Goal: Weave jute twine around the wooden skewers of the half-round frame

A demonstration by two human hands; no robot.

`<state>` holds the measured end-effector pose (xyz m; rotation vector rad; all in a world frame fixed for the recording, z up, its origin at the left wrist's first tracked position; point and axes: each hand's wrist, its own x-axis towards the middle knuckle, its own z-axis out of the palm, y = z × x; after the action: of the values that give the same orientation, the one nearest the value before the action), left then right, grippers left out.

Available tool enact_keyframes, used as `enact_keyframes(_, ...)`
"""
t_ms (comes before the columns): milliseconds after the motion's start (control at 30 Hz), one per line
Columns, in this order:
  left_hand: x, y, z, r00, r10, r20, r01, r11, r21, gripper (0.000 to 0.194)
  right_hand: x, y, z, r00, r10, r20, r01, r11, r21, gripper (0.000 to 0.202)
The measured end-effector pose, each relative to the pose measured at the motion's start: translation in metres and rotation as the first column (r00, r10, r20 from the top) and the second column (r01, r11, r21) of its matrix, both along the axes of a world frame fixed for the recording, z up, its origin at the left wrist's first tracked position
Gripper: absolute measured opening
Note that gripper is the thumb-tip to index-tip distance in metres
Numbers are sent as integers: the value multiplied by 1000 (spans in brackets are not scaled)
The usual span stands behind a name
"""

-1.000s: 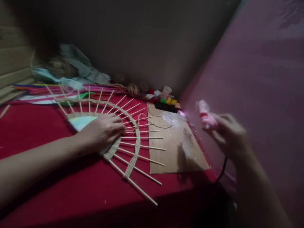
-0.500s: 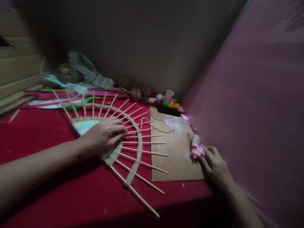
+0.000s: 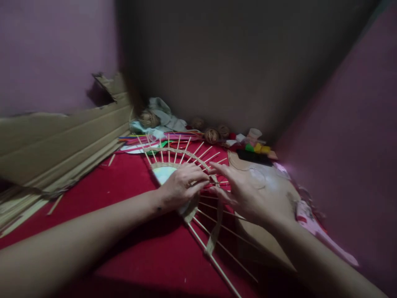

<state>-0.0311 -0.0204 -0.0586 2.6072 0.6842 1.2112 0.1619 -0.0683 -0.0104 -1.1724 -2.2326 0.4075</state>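
Observation:
A half-round fan frame of thin wooden sticks (image 3: pixel 223 271) lies on the red cloth, with a woven twine band (image 3: pixel 214 238) curving across the sticks. At its inner edge is a pale blue-green centre piece (image 3: pixel 163 174). My left hand (image 3: pixel 186 184) rests over the inner part, thumb and fingers pinched on a strand of twine among the sticks. Facing it, my right hand (image 3: pixel 240 190) hovers over the outer band with thumb and fingers apart, holding nothing visible. It hides part of the band and several sticks. A pink glue gun (image 3: pixel 305 213) lies at the right.
A brown board (image 3: pixel 273 192) carries a loop of loose twine. Behind it are a black phone-like object (image 3: pixel 254 157), a small cup (image 3: pixel 253 134) and coloured bits. Twine balls (image 3: pixel 211 135) and cloth (image 3: pixel 167 116) line the back. Folded cardboard (image 3: pixel 62 149) stands left.
My right hand has let go of the glue gun and moved left to the fan frame beside my left hand. My left hand stays on the frame. The view has swung left.

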Motion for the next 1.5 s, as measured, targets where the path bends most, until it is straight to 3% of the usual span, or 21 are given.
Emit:
enact_keyframes(100, -1, 0, -2, 998, 67, 20, -67, 998, -23, 20, -15, 22, -8, 989, -21, -150, -13, 974, -226, 14)
enact_keyframes(267, -7, 14, 7, 979, 197, -55, -204, 965, -167, 21, -19, 49, -2, 988, -99, -120, 70, 971, -228, 11)
enact_keyframes(367, -22, 42, 23, 955, 279, -101, -296, 887, -353, 25, -28, 76, 1, 969, -213, -120, 183, 957, -224, 11)
enact_keyframes(467, -42, 83, 35, 885, 396, -244, -463, 803, -376, 24, -42, 111, -5, 931, -324, -171, 284, 933, -220, 12)
enact_keyframes(533, -52, 107, 38, 877, 370, -305, -471, 786, -401, 29, -51, 130, -11, 923, -340, -179, 292, 924, -249, 12)
enact_keyframes(633, -56, 128, 38, 908, 238, -344, -382, 807, -451, 37, -61, 144, -20, 931, -326, -165, 279, 926, -254, 13)
enact_keyframes(700, -52, 133, 39, 915, 190, -356, -344, 828, -443, 42, -64, 146, -25, 943, -301, -145, 264, 937, -228, 13)
enact_keyframes(800, -41, 131, 43, 884, 216, -416, -392, 826, -404, 40, -64, 145, -29, 955, -265, -132, 236, 951, -201, 12)
enact_keyframes(967, -31, 128, 46, 872, 133, -471, -438, 644, -628, 46, -67, 148, -34, 965, -222, -141, 192, 961, -198, 8)
enact_keyframes(1033, -32, 128, 45, 885, 113, -452, -421, 610, -671, 50, -70, 150, -37, 962, -236, -136, 205, 955, -213, 7)
enact_keyframes(1200, -34, 129, 41, 897, 129, -423, -415, 574, -706, 47, -73, 154, -40, 952, -275, -136, 240, 944, -227, 4)
enact_keyframes(1500, -29, 131, 38, 898, 174, -404, -426, 571, -702, 46, -71, 156, -38, 963, -260, -69, 238, 943, -234, 5)
